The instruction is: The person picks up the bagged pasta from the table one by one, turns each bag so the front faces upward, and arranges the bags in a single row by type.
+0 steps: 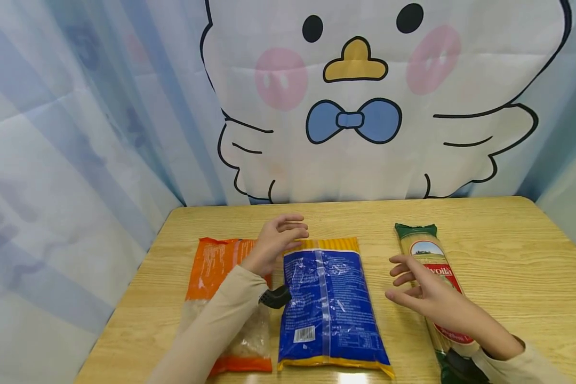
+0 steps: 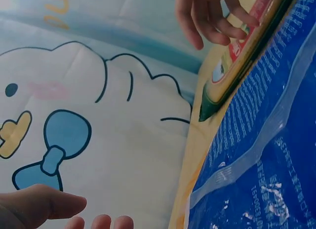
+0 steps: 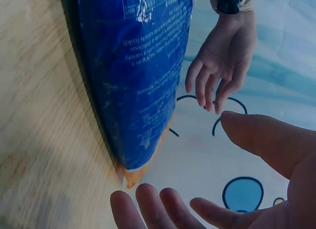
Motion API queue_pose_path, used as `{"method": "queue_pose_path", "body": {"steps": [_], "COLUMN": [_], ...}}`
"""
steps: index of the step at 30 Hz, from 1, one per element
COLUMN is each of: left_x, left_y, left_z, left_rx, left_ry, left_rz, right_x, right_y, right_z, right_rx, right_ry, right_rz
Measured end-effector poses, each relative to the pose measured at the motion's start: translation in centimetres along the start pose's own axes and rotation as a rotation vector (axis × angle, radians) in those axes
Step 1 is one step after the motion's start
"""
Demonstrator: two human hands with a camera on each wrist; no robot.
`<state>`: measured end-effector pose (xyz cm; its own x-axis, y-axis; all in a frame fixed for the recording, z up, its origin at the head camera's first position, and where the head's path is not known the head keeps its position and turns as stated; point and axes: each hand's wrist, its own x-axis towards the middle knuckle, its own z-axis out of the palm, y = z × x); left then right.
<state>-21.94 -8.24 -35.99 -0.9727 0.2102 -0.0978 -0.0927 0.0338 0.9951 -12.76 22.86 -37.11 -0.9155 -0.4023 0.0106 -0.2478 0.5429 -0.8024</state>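
Note:
My left hand (image 1: 276, 242) is over the top of the table, near the upper ends of an orange-and-clear bag (image 1: 216, 266) and a blue bag with yellow ends (image 1: 333, 304). Its fingers are loosely bent and hold nothing. Beyond the blue bag, my right hand (image 1: 429, 293) hovers above a green-ended pack of spaghetti (image 1: 420, 242), covering part of it, with fingers apart and nothing in them. In the right wrist view the blue bag (image 3: 133, 76) lies plump on the table. My left forearm hides part of the orange bag, whose contents look pale.
All three packs lie side by side on a light wooden table (image 1: 518, 266). Behind the table hangs a curtain (image 1: 345, 170) with a cartoon figure and a blue bow tie. A black band (image 1: 276, 297) is on my left wrist.

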Motion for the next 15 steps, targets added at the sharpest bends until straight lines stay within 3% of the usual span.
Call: {"method": "queue_pose_path", "body": {"steps": [6,15], "left_x": [-0.5,-1.4], "left_y": [-0.3,-1.0], "left_z": [-1.6,-3.0], "left_rx": [0.006,0.072], "left_ry": [0.032,0.088], "left_rz": [-0.039,-0.099], "right_x": [0.7,1.0], "right_y": [-0.9,-1.1], "right_z": [1.1,2.4], "right_rx": [0.062,0.112], "right_ry": [-0.075,-0.109], "right_rz": [0.069,0.114]}}
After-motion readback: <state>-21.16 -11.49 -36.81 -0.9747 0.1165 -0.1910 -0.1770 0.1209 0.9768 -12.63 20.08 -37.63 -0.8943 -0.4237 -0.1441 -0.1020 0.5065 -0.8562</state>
